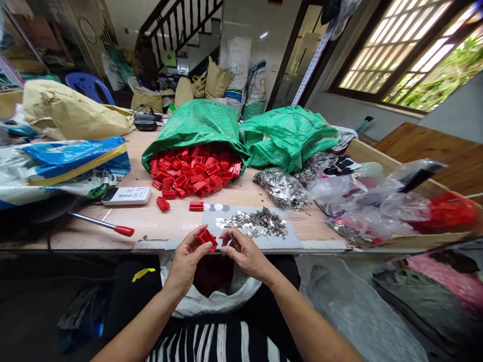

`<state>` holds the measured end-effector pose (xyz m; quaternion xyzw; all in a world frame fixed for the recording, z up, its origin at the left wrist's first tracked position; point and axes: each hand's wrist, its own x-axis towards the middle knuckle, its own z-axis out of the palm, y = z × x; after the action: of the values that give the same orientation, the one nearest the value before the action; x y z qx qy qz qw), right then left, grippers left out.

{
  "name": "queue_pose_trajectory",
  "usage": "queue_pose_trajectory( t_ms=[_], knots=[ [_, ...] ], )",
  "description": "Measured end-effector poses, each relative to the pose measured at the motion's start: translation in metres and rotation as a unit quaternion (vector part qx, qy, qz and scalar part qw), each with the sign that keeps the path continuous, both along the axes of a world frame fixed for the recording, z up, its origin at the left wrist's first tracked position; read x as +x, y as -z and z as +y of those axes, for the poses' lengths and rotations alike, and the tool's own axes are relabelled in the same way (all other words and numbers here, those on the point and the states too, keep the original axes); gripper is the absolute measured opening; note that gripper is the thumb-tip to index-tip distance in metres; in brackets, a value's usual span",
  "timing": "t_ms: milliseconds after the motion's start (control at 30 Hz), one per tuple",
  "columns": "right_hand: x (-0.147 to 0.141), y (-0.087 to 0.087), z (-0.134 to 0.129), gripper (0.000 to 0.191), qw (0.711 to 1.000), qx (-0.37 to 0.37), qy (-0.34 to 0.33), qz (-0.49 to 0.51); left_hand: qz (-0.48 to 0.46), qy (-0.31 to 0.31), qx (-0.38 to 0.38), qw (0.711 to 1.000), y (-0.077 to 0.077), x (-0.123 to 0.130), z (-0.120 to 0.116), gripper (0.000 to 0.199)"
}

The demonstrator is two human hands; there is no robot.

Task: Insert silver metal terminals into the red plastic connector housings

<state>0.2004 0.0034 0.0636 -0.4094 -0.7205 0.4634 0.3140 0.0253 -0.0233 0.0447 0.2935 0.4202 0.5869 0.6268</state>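
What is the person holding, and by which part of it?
The left hand grips a red plastic piece by its left side with the fingers. The right hand pinches something too small to tell.

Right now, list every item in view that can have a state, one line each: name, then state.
Left hand: gripping a red plastic part
Right hand: raised, close beside that part
Green woven sack: on its side, mouth open
Heap of red plastic parts: loose, spilling from the sack
Silver metal pieces: scattered on a grey card
Clear bag of metal pieces: lying on the table, full
Red-handled screwdriver: lying flat on the table
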Motion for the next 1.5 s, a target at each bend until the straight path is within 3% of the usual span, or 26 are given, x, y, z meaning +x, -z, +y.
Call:
queue_pose_trajectory(
  t_ms=[167, 467, 633, 733, 833, 967, 1133, 1500],
  knots=[
    [0.0, 0.007, -0.001, 0.006, 1.0, -0.029, 0.003, 0.01, 0.024, 0.022, 0.015, 0.999, 0.006, 0.002, 0.0, 0.05],
    [0.0, 0.008, 0.004, 0.02, 0.994, -0.091, -0.026, 0.061, -0.01, 0.039, -0.004, 0.999, 0.003, 0.006, -0.001, 0.048],
    [0.001, 0.005, 0.003, 0.017, 0.999, -0.029, -0.003, -0.026, 0.053, 0.074, 0.064, 0.994, 0.008, 0.007, 0.0, 0.039],
    [0.003, 0.004, 0.004, 0.015, 0.996, 0.035, 0.011, -0.077, 0.148, 0.057, 0.121, 0.98, 0.016, 0.002, 0.004, 0.036],
    [0.006, 0.008, 0.005, 0.023, 0.986, 0.088, 0.016, -0.143, 0.292, 0.022, 0.155, 0.943, 0.024, -0.007, 0.01, 0.033],
    [0.009, 0.014, 0.006, 0.023, 0.972, 0.113, 0.015, -0.203, 0.406, 0.035, 0.167, 0.898, 0.032, -0.014, 0.017, 0.032],
    [0.007, 0.018, 0.008, 0.016, 0.97, 0.127, 0.01, -0.208, 0.442, 0.054, 0.19, 0.875, 0.038, -0.016, 0.024, 0.04],
    [0.005, 0.016, 0.015, 0.022, 0.968, 0.133, -0.029, -0.212, 0.417, 0.07, 0.179, 0.888, 0.031, -0.019, 0.029, 0.033]
  ],
)
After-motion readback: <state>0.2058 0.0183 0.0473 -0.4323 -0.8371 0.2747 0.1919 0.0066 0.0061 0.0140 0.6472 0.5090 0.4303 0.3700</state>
